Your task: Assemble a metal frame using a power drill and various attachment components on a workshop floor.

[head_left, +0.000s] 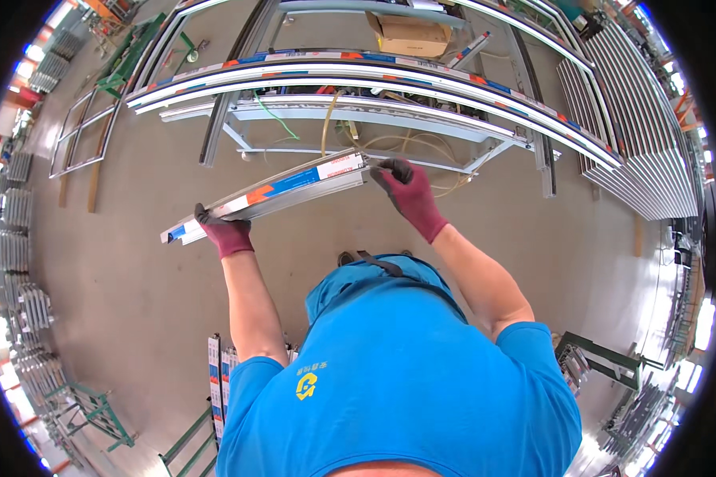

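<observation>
Maroon-gloved left grip (224, 233) clamped on a silver metal profile (294, 184); right grip (406, 189), fingertips unclear, can't tell! Beyond, pale metal-framed surface (374, 114), grey concrete-like floor (135, 302).

The head view looks steeply down from the left of two head-worn fisheye cameras: the shirt (406, 374) is nearest, the profile (290, 184) farther out, the floor (135, 302) below, the counter (437, 131) toward the upper edge.

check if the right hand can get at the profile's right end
Most likely yes: the right hand is close by that end of the profile, with nothing visible between; whether it already touches is hard to tell. The left hand holds near the opposite end, out of the way.
</observation>
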A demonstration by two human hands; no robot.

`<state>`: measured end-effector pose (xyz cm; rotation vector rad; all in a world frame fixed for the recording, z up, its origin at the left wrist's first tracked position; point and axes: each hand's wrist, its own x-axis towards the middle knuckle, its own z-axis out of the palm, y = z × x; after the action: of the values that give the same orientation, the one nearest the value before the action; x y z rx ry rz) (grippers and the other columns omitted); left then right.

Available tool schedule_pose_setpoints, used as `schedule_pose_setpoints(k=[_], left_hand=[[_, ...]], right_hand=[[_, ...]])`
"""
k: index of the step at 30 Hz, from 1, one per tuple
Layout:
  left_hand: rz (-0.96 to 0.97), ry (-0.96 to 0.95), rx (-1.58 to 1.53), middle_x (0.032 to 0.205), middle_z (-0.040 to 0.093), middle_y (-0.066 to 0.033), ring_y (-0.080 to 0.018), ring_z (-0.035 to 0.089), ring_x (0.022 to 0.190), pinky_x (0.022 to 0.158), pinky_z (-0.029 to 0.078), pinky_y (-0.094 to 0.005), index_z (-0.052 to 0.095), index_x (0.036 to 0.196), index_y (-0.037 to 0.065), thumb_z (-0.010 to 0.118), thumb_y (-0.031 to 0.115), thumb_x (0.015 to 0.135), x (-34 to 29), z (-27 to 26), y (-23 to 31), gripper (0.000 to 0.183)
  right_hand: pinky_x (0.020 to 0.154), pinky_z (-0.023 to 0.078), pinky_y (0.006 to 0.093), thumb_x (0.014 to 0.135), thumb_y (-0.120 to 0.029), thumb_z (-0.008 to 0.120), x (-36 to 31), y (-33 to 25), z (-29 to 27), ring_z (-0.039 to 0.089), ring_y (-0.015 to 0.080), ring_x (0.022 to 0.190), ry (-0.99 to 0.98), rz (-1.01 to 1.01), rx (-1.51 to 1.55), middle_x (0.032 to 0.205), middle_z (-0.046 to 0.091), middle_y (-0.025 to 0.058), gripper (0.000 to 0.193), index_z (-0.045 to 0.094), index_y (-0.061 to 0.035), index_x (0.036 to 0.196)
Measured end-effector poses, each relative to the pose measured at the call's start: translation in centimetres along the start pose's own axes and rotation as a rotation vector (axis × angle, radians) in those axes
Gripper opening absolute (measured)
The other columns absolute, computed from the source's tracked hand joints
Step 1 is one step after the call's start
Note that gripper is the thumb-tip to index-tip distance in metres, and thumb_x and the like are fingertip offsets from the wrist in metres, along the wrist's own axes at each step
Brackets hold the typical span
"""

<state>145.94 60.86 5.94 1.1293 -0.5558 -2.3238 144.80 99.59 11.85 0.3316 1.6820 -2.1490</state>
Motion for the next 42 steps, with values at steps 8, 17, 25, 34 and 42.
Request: schedule_pose_setpoints(k=[8,17,25,34,42], left_hand=[[0.084,-0.116,0.017,0.138,0.049,-0.0083,-0.0309,0.048,0.129,0.112,0.04,-0.0505,0.047,0.138,0.016,0.07,0.052,0.088,0.1,1.2,0.6,0.065],[0.185,-0.256,0.152,0.136,0.056,-0.01,-0.0307,0.054,0.125,0.111,0.045,-0.0485,0.05,0.143,0.01,0.067,0.058,0.094,-3.1,3.4,-0.3,0.071],[0.289,-0.23,0.122,0.138,0.06,-0.0054,-0.0226,0.058,0.125,0.105,0.048,-0.0397,0.057,0.143,0.007,0.067,0.044,0.102,-4.5,5.4,-2.4,0.056],[0.459,-0.453,0.235,0.117,0.065,-0.008,-0.0171,0.06,0.102,0.091,0.051,-0.0355,0.06,0.127,0.0,0.084,0.015,0.09,-8.1,13.7,-10.6,0.047],[0.082,-0.892,0.568,0.117,0.063,-0.0059,-0.0159,0.061,0.106,0.091,0.052,-0.0314,0.054,0.133,0.001,0.085,0.008,0.087,-15.1,20.9,-23.6,0.055]], right_hand=[[0.074,0.055,0.0398,0.089,-0.008,0.075,-2.9,-5.3,2.2,0.068,0.0383,0.088,0.12,-0.901,-0.938,0.095,0.067,0.0147,0.021,0.065,-0.0042,0.107],[0.066,0.053,0.0523,0.092,-0.028,0.068,1.2,-2.4,0.7,0.068,0.0422,0.083,0.237,-0.814,-1.383,0.094,0.07,0.0184,0.023,0.066,-0.009,0.105],[0.062,0.054,0.0514,0.092,-0.034,0.069,0.9,0.2,3.5,0.07,0.0387,0.076,0.155,-0.749,-1.48,0.086,0.069,0.0173,0.028,0.06,-0.0077,0.099],[0.083,0.057,0.0456,0.078,-0.043,0.086,-2.1,-6.6,0.1,0.067,0.0385,0.107,0.332,-0.977,-1.271,0.128,0.061,0.0169,0.075,0.059,-0.0107,0.14],[0.104,0.051,0.0445,0.076,-0.03,0.089,3.3,-4.5,-9.1,0.065,0.0379,0.124,0.087,-0.262,-0.845,0.132,0.066,0.0248,0.087,0.048,-0.0024,0.148]])
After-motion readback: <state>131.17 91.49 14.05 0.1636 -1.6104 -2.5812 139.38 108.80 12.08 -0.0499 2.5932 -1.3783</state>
